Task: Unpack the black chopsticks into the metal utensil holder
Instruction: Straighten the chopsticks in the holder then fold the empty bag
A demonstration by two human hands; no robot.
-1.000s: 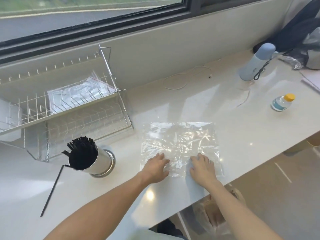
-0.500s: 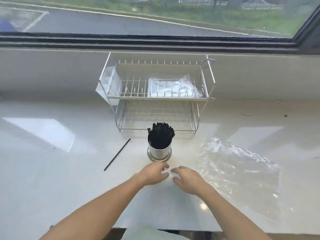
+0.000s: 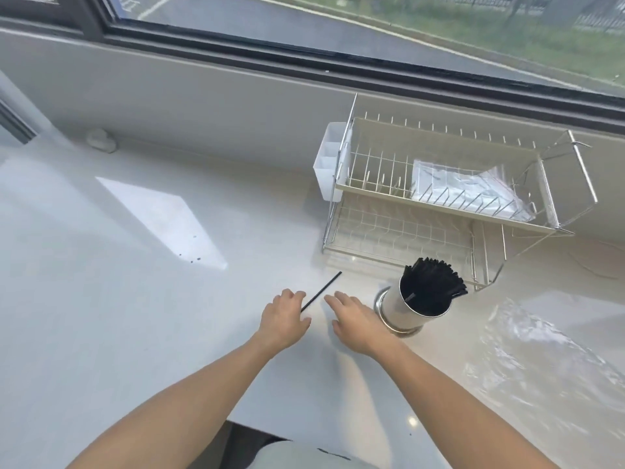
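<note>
The metal utensil holder (image 3: 394, 308) stands on the white counter, tilted in view, with a full bundle of black chopsticks (image 3: 431, 287) in it. One loose black chopstick (image 3: 323, 291) lies on the counter to its left. My left hand (image 3: 284, 319) covers that chopstick's near end with curled fingers, and a grip is hidden from view. My right hand (image 3: 355, 324) rests flat between the loose chopstick and the holder, fingers spread and holding nothing.
A two-tier wire dish rack (image 3: 382, 170) stands behind the holder with a plastic packet (image 3: 466, 187) on its top shelf and a white caddy (image 3: 329, 170) on its left side. The empty clear plastic bag (image 3: 541, 350) lies on the counter at the right.
Both hands left the clear bag and moved left past the holder to the loose chopstick. My view swung left, so the rack and holder now sit at the right.
</note>
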